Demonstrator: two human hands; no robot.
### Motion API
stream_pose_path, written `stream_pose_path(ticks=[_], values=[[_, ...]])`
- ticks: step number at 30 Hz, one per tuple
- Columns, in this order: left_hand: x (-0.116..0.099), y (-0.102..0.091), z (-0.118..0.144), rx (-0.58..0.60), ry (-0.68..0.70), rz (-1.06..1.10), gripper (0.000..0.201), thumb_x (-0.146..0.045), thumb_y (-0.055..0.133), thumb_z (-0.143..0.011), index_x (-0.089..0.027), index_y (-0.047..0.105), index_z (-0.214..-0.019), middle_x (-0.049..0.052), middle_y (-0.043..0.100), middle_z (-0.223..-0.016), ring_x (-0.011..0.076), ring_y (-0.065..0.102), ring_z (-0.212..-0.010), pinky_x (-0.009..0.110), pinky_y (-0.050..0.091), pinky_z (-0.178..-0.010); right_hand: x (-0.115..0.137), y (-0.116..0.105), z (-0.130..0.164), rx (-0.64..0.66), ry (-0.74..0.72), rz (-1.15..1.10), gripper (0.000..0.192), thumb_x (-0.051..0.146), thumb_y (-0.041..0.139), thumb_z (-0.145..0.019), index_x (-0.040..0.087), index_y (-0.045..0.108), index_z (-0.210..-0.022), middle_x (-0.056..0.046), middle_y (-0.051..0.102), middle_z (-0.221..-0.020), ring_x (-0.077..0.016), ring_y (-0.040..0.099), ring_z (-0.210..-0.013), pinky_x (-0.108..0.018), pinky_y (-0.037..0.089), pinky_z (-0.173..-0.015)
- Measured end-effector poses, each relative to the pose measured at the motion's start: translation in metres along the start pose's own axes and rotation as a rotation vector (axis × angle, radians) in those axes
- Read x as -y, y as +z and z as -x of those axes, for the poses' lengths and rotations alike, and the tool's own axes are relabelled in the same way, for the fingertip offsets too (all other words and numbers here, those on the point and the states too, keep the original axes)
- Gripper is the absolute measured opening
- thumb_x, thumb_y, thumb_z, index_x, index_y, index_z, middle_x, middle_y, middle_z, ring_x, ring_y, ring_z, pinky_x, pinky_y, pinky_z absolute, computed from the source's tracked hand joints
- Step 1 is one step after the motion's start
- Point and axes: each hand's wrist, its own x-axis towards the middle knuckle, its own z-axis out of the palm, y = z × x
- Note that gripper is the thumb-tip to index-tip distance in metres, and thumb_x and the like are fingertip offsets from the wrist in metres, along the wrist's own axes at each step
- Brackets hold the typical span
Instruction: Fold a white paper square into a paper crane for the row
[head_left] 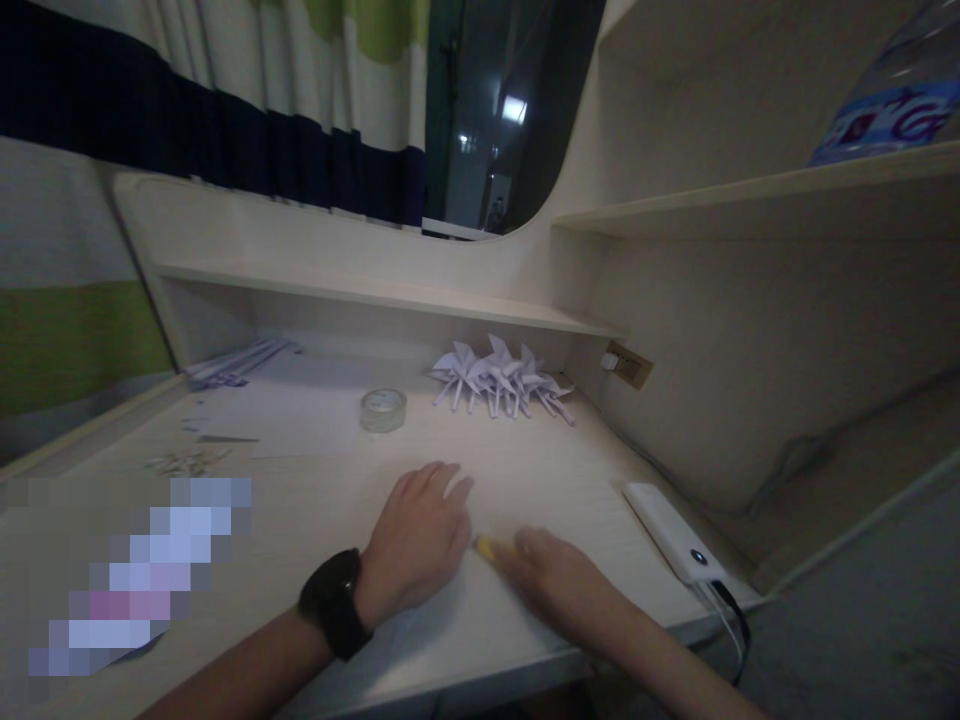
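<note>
My left hand, with a black watch on its wrist, lies flat with fingers spread on a white paper sheet on the desk. My right hand sits just to its right, fingers closed around a small yellow object that touches the paper near the left hand; what the object is cannot be told. A pile of folded white paper shapes lies at the back of the desk.
A roll of clear tape stands behind my hands. A white power bank with a cable lies at the desk's right edge. Paper strips and scraps lie at the left. A wall socket and shelves are at the right.
</note>
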Motion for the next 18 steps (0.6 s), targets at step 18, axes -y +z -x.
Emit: stream_pose_path(ticks=[18], values=[[0.027, 0.069, 0.022, 0.117, -0.107, -0.141, 0.056, -0.041, 0.026, -0.096, -0.008, 0.038, -0.139, 0.019, 0.035, -0.147, 0.0308, 0.025, -0.138, 0.051, 0.017, -0.110, 0.010, -0.017, -0.001, 0.001, -0.143, 0.138, 0.025, 0.028, 0.039, -0.094, 0.018, 0.058, -0.107, -0.005, 0.054, -0.084, -0.0150, 0.049, -0.069, -0.025, 0.035, -0.061]])
